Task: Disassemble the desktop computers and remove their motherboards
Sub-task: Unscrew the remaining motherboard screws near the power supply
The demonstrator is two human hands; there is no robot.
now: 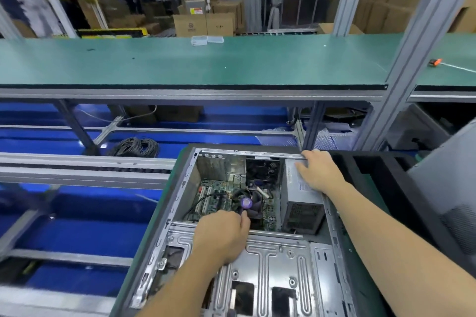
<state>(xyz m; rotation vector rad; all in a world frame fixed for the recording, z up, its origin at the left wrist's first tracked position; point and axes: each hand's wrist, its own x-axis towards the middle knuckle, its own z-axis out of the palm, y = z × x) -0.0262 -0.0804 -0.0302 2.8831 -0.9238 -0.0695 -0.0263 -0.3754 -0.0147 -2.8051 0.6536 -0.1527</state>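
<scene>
Green motherboard (219, 198) in grey case (180, 188), purple fan hub (246, 203), teal shelf (180, 62), blue conveyor (77, 229).

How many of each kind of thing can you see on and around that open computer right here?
Open computer case: 1
Motherboard: 1
Power supply box: 1
Purple-topped tool: 1
Cable coil: 1
Hands, left hand and right hand: 2
Total: 7

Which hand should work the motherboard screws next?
Left, probably. The left hand already grips the screwdriver over the motherboard; the right hand rests on the power supply.
</scene>
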